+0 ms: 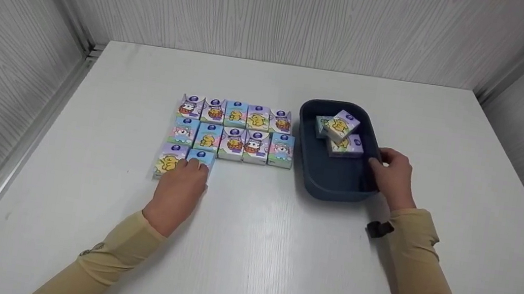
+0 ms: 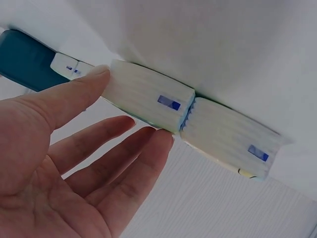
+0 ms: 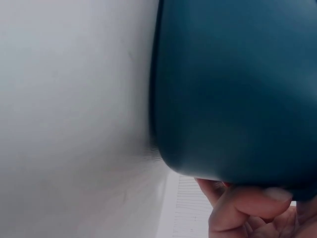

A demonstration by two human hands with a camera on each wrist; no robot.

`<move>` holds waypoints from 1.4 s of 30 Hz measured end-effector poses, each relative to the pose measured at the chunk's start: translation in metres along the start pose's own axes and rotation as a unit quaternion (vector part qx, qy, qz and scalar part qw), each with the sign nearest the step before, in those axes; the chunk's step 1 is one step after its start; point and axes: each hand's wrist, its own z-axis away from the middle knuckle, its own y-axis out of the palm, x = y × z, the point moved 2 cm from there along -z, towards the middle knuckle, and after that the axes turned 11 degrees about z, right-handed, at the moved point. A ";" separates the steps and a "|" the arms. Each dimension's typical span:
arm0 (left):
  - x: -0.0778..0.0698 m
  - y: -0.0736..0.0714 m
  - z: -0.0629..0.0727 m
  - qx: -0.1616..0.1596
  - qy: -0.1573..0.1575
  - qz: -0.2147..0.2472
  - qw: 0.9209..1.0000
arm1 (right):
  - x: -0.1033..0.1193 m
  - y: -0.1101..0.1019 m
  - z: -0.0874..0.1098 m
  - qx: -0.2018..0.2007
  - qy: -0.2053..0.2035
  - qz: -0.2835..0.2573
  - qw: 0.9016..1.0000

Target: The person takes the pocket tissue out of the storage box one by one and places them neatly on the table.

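Note:
My left hand (image 1: 180, 192) reaches over a blue tissue pack (image 1: 201, 157) at the right of the front row. Its thumb and fingertips touch that pack in the left wrist view, where the pack's white end (image 2: 148, 96) faces the camera. A lilac and yellow tissue pack (image 1: 170, 158) lies beside it on the left. My right hand (image 1: 393, 175) grips the right side wall of a dark blue plastic box (image 1: 332, 194), thumb by the rim. Inside the box lie three tissue packs (image 1: 341, 126), one tilted across the others.
Behind the left hand, two full rows of cartoon-printed tissue packs (image 1: 236, 114) lie edge to edge, left of the box. A small black object (image 1: 379, 229) is by the right sleeve's cuff. Grey wood-grain panels (image 1: 280, 16) wall the white table (image 1: 248, 247).

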 end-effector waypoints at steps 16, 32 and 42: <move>-0.025 -0.006 -0.009 -0.034 0.037 -0.011 0.999 | 0.001 0.000 0.001 0.008 0.015 0.002 1.000; -0.117 -0.019 -0.082 -0.080 0.127 0.080 0.986 | 0.000 0.002 0.000 -0.004 0.003 -0.001 1.000; -0.161 -0.009 -0.132 -0.092 0.176 0.066 0.978 | -0.002 0.001 -0.001 -0.007 0.004 -0.006 1.000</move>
